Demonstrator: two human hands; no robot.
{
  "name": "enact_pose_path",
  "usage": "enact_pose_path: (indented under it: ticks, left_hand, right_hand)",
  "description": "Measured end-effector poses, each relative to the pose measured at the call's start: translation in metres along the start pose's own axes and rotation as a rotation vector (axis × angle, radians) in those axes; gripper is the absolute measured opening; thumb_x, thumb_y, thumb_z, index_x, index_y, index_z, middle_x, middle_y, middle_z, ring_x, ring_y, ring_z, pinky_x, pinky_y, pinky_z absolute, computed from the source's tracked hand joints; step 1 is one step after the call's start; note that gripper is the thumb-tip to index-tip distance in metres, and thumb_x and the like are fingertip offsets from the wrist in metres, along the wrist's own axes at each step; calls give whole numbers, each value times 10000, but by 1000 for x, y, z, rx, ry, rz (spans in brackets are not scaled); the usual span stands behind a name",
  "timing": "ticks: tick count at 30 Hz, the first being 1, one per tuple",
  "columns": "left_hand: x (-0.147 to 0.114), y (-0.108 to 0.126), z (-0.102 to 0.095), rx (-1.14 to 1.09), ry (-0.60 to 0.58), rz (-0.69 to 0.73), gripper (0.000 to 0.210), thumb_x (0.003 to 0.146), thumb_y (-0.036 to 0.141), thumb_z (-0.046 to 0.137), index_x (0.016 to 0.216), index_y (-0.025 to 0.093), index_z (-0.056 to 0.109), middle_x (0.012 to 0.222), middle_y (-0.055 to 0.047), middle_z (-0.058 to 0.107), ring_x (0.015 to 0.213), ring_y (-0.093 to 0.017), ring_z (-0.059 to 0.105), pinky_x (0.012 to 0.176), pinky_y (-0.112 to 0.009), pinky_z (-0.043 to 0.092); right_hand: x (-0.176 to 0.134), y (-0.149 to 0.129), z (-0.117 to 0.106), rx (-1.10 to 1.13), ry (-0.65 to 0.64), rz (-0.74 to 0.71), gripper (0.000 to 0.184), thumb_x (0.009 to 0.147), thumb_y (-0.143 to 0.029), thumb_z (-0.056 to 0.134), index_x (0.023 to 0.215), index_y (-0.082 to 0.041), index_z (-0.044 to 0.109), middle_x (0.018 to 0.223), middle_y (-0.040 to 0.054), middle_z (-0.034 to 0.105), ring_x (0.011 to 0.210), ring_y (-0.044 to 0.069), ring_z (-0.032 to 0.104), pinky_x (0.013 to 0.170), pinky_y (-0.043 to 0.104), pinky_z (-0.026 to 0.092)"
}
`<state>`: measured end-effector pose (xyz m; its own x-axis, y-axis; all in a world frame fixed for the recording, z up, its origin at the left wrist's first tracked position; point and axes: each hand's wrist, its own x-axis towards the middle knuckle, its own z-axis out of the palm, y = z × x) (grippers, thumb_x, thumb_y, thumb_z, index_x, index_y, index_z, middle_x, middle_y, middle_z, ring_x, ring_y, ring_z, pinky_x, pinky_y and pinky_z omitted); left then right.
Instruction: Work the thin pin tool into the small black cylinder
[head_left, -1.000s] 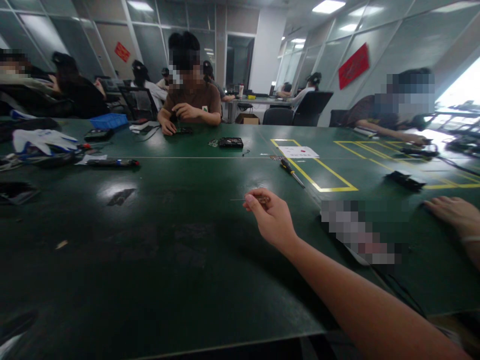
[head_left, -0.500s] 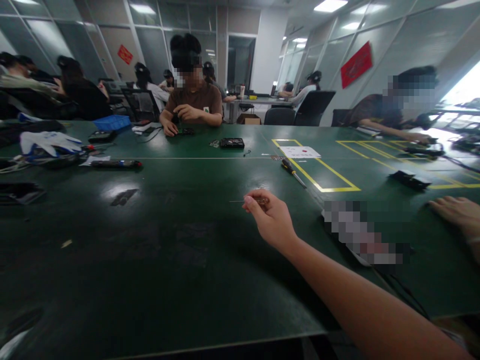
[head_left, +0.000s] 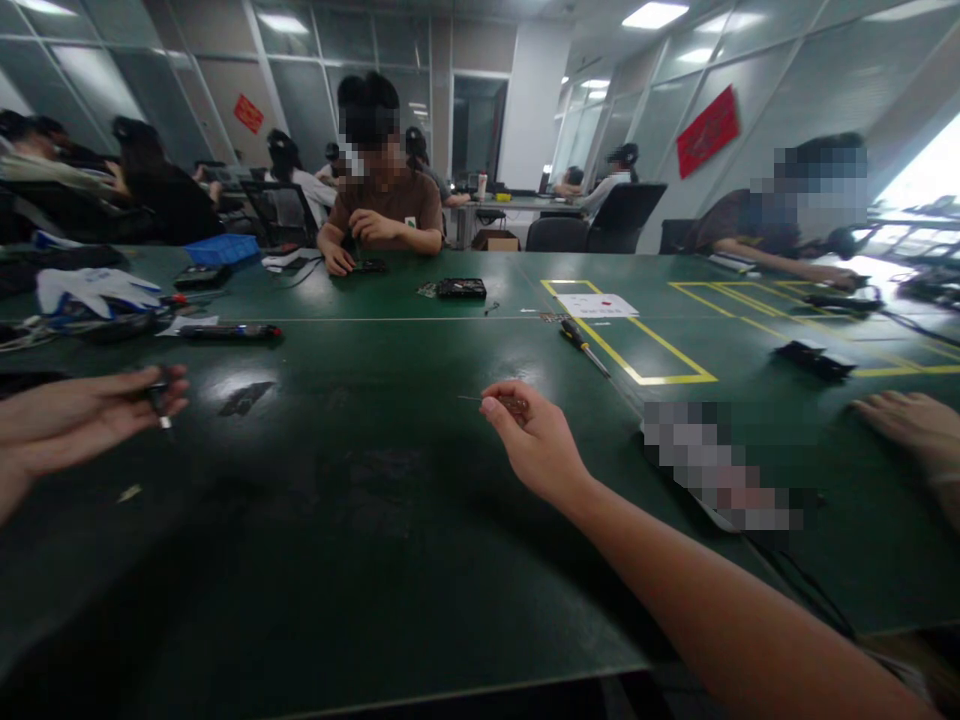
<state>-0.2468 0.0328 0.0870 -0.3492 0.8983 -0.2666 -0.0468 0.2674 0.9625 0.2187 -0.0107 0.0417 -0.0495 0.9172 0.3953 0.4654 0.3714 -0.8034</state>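
My right hand (head_left: 536, 435) is closed above the middle of the green table (head_left: 315, 590). Between its fingertips is a thin pin-like tool (head_left: 469, 399) with a slender metal shaft pointing left; most of its handle is hidden in the palm. My left hand (head_left: 90, 415) comes in from the left edge, palm turned inward. Its thumb and fingers close around a small dark tool with a silver tip (head_left: 164, 422) that points down; its exact kind is unclear. The two hands are well apart. Beyond my right hand lies a yellow-and-black screwdriver (head_left: 585, 345).
At the back left are white gloves (head_left: 97, 292), a blue tray (head_left: 221, 249) and a black pen-shaped tool (head_left: 231, 332). A black device (head_left: 460, 288) lies before a seated person (head_left: 386, 205). Another person's hand (head_left: 911, 425) rests at right, past a blurred-out object (head_left: 712, 465).
My left hand has come into view from the left with the small dark tool in it. My right hand has hardly moved and still holds the thin tool.
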Motion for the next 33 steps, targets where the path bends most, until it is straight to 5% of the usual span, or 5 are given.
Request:
enact_pose_path:
  ticks: [2, 7, 12, 20, 33]
  left_hand:
    - [-2, -5, 44, -61, -125, -34, 241, 1032, 18, 459, 1045, 87, 689, 924, 20, 751, 875, -91, 696, 776, -208, 590]
    - [-48, -36, 159, -77, -345, 193, 417, 801, 3, 748, 1175, 181, 705, 1050, -29, 763, 918, -134, 729, 793, -229, 605]
    - [-81, -64, 222, 80, -478, 576, 605, 671, 176, 888, 1241, 192, 684, 1148, -67, 760, 1072, -231, 721, 1054, -434, 551]
    - [-90, -87, 220, 406, -464, 951, 337, 830, 207, 776, 1165, 237, 752, 1214, -57, 752, 1154, -256, 692, 1079, -468, 519]
    - [-92, -84, 214, 458, -431, 1002, 348, 834, 214, 789, 1179, 237, 751, 1141, -47, 781, 1089, -251, 722, 1071, -452, 523]
  right_hand:
    - [0, 1, 0, 0, 10, 13, 216, 985, -397, 592, 1076, -215, 665, 850, 22, 697, 733, 175, 649, 686, 322, 500]
    - [1, 3, 0, 36, 84, 30, 192, 975, -382, 606, 1081, -222, 609, 908, 36, 715, 794, 187, 674, 718, 328, 513]
    - [-3, -5, -3, 85, 145, -42, 226, 983, -452, 620, 971, -226, 610, 807, 17, 714, 760, 181, 698, 720, 317, 521]
    - [-23, -25, -7, 9, 159, -234, 200, 999, -406, 580, 887, -243, 612, 686, -8, 630, 567, 148, 573, 569, 303, 460]
    - [-25, -30, -2, -97, -14, -314, 103, 970, -320, 582, 905, -246, 612, 756, 29, 676, 712, 197, 664, 638, 332, 504]
